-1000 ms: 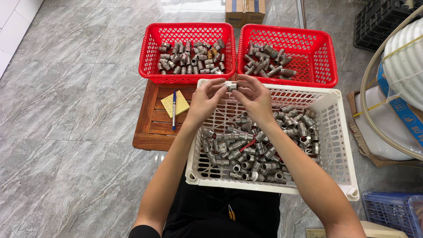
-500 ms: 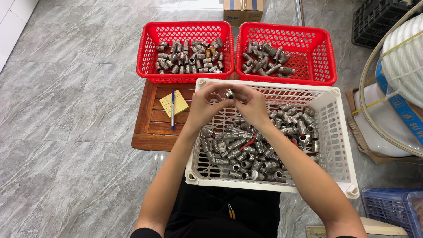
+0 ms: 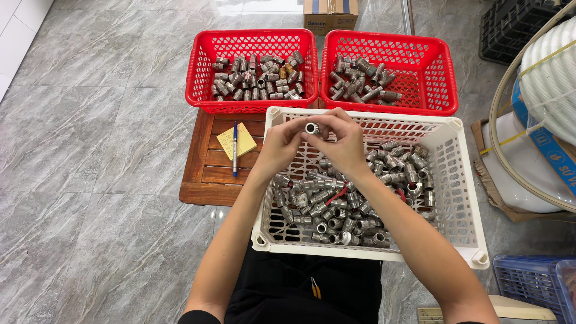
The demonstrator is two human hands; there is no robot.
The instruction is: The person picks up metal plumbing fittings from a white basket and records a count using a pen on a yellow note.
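Item: metal fitting (image 3: 312,128), pinched between our left hand (image 3: 281,144) and right hand (image 3: 343,143), now lowered slightly over white basket's (image 3: 462,198) far edge; inspection continues.

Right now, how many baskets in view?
4: two red baskets side by side at the top, left one, right one; the white basket under both hands; a blue basket cut off at bottom right.

Both hands pinching one metal fitting (image 3: 312,128) — above white basket (image 3: 462,198) of fittings, two red baskets (image 3: 198,66) beyond
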